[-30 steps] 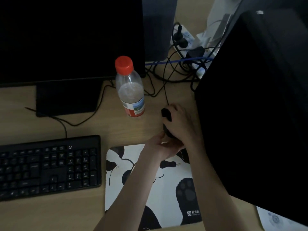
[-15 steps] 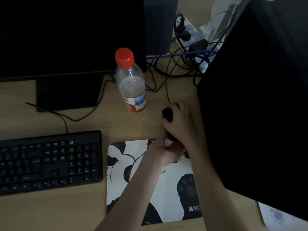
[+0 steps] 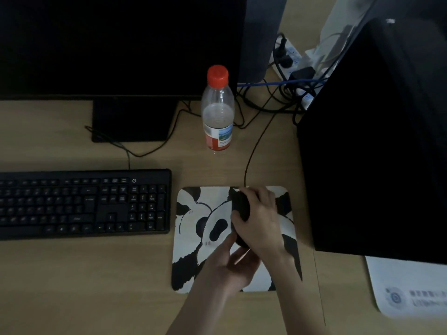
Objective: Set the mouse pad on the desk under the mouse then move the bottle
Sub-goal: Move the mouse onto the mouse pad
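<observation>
Resting on the pad (image 3: 193, 240), the mouse (image 3: 240, 206) sits near its top edge, right of centre, with the right hand (image 3: 260, 221) curled closed around it. The left hand (image 3: 232, 264) lies loosely half-open at the mouse's near end; whether it grips anything I cannot tell. The pad lies flat on the desk (image 3: 72, 286), just beside the keyboard (image 3: 82, 204) at left and near the black box (image 3: 375, 141) at right. The bottle (image 3: 217, 110) stands upright above the pad, apart from it, with bare desk between and below the keyboard.
</observation>
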